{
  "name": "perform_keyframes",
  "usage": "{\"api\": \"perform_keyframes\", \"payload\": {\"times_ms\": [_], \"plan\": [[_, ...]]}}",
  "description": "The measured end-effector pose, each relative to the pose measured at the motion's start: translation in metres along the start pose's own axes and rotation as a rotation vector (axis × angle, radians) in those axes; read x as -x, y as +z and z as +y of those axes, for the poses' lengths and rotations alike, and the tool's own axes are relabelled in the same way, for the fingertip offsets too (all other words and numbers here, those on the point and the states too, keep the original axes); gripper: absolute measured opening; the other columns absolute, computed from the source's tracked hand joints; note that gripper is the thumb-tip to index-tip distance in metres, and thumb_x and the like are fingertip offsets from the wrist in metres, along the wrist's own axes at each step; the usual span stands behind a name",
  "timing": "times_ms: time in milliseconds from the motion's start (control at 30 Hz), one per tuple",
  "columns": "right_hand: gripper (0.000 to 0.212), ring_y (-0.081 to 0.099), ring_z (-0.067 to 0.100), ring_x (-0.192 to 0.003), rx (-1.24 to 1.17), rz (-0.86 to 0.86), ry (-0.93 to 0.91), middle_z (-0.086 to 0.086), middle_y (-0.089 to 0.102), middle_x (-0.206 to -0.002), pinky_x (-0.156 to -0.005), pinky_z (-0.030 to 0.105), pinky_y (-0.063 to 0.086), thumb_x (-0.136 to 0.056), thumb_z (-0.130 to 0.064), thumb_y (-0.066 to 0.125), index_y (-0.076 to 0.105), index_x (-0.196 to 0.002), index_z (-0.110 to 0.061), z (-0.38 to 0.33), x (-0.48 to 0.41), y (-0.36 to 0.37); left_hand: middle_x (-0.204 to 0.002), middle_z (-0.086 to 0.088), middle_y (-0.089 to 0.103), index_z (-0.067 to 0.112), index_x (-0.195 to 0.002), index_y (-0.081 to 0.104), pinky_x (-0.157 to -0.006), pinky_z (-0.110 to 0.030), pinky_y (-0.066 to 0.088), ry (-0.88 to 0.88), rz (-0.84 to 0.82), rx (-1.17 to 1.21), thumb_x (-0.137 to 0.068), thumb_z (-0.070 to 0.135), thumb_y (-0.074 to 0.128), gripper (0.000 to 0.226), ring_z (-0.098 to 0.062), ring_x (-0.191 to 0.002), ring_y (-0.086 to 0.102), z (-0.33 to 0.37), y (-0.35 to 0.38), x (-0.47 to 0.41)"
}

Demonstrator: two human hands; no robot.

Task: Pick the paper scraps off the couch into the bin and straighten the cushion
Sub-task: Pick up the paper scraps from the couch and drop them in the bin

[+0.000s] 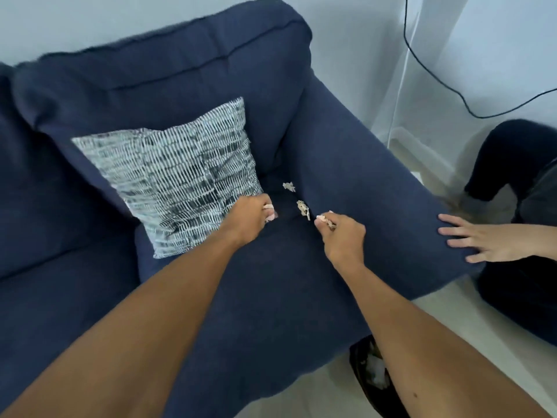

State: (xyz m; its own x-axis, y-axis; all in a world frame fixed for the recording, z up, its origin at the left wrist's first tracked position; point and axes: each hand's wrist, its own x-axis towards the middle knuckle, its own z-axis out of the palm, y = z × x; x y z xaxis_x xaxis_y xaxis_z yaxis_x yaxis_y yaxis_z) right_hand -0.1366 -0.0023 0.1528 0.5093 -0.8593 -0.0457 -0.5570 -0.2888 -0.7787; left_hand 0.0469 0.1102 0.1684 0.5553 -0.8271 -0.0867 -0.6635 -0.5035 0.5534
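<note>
A big dark blue couch (pixel 211 86) fills most of the frame. A cushion (pixel 177 173) with black and white marks leans tilted on the seat, a bit left of the middle.

Two bare arms reach in from the bottom of the frame. The left hand (pixel 250 215) is in the middle, touching the lower right corner of the cushion. Its fingers are curled in, and something pale shows at the fingertips. It may be a bit of paper, but it is too blurry to tell.

The right hand (pixel 343 236) is just right of the middle, low on the seat by the couch arm. Its fingers are pinched shut on a paper scrap (pixel 327 221).

Two more scraps lie on the seat. One scrap (pixel 303 209) is just beside the right hand. The far scrap (pixel 288 186) is a little higher up, near the corner of the seat.

A dark bin (pixel 366 369) stands on the floor at the lower right, partly behind the right arm. White paper shows inside it.

Another person's hand (pixel 479 239) rests flat on the couch arm at the right edge.
</note>
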Motion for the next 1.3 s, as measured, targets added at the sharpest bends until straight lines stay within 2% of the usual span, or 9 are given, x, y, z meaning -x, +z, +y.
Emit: {"api": "perform_keyframes", "payload": {"times_ms": [200,267,367,600,733,900,1067,1200,1300], "plan": [[0.023,0.054,0.014,-0.063,0.029,-0.121,-0.185,-0.004,0.062,-0.066,-0.057,0.008,0.037,-0.096,-0.019,0.064,0.063,-0.073,-0.017,-0.066,0.004,-0.023,-0.075,-0.003,0.064,0.011,-0.093,0.067,-0.054,-0.028,0.047,-0.074,0.094,0.031,-0.099,0.018,0.061,0.011,-0.016,-0.059,0.057,-0.003,-0.083,0.047],[0.016,0.059,0.015,-0.065,0.027,-0.141,-0.231,0.000,0.066,-0.071,-0.058,0.009,0.041,-0.096,-0.019,0.064,0.067,-0.081,-0.014,-0.087,0.007,-0.028,-0.072,0.000,0.062,0.011,-0.092,0.069,-0.050,-0.021,0.043,-0.108,0.150,0.028,-0.097,0.017,0.063,0.010,-0.012,-0.056,0.055,-0.002,-0.107,0.067],[0.009,0.062,0.016,-0.066,0.025,-0.157,-0.295,0.004,0.067,-0.076,-0.057,0.022,0.047,-0.096,-0.023,0.065,0.065,-0.096,-0.014,-0.118,0.012,-0.033,-0.075,-0.010,0.067,0.006,-0.087,0.068,-0.056,-0.034,0.050,-0.156,0.215,0.019,-0.096,0.014,0.066,0.012,-0.018,-0.059,0.055,-0.002,-0.138,0.094],[0.018,0.058,0.017,-0.071,0.029,-0.204,-0.432,0.005,0.062,-0.082,-0.058,0.027,0.043,-0.094,-0.027,0.068,0.054,-0.093,-0.016,-0.174,0.028,-0.036,-0.079,-0.010,0.071,0.004,-0.087,0.073,-0.069,-0.038,0.054,-0.250,0.351,0.038,-0.092,0.014,0.070,0.011,-0.027,-0.073,0.065,-0.008,-0.189,0.153],[0.020,0.061,0.022,-0.078,0.052,-0.228,-0.459,0.010,0.066,-0.086,-0.068,0.034,0.049,-0.092,-0.031,0.070,0.064,-0.096,-0.012,-0.192,0.042,-0.033,-0.085,-0.012,0.074,0.002,-0.092,0.075,-0.080,-0.038,0.055,-0.268,0.394,0.044,-0.091,0.012,0.071,0.011,-0.027,-0.084,0.068,-0.015,-0.203,0.183],[0.017,0.065,0.024,-0.078,0.051,-0.242,-0.511,0.009,0.069,-0.082,-0.072,0.042,0.055,-0.090,-0.026,0.074,0.073,-0.095,-0.010,-0.202,0.064,-0.032,-0.083,-0.008,0.072,0.007,-0.089,0.074,-0.077,-0.031,0.052,-0.290,0.391,0.031,-0.091,0.015,0.071,0.009,-0.021,-0.082,0.066,-0.026,-0.208,0.216],[0.016,0.065,0.023,-0.078,0.065,-0.237,-0.529,0.008,0.070,-0.083,-0.069,0.031,0.050,-0.088,-0.024,0.076,0.076,-0.097,-0.011,-0.196,0.078,-0.033,-0.076,-0.001,0.068,0.011,-0.085,0.074,-0.070,-0.023,0.044,-0.300,0.391,0.050,-0.091,0.015,0.072,0.007,-0.013,-0.072,0.060,-0.034,-0.196,0.236],[0.017,0.065,0.021,-0.074,0.065,-0.257,-0.499,0.006,0.068,-0.081,-0.070,0.036,0.055,-0.089,-0.024,0.075,0.076,-0.100,-0.012,-0.178,0.090,-0.035,-0.078,-0.002,0.069,0.011,-0.086,0.074,-0.064,-0.017,0.043,-0.311,0.377,0.071,-0.091,0.015,0.071,0.007,-0.013,-0.072,0.061,-0.037,-0.175,0.249],[0.014,0.064,0.020,-0.077,0.079,-0.273,-0.497,0.004,0.068,-0.080,-0.069,0.036,0.055,-0.089,-0.026,0.075,0.076,-0.097,-0.015,-0.162,0.096,-0.038,-0.078,-0.005,0.070,0.010,-0.084,0.074,-0.067,-0.024,0.049,-0.301,0.367,0.093,-0.091,0.014,0.071,0.008,-0.018,-0.075,0.063,-0.030,-0.156,0.255]]}}
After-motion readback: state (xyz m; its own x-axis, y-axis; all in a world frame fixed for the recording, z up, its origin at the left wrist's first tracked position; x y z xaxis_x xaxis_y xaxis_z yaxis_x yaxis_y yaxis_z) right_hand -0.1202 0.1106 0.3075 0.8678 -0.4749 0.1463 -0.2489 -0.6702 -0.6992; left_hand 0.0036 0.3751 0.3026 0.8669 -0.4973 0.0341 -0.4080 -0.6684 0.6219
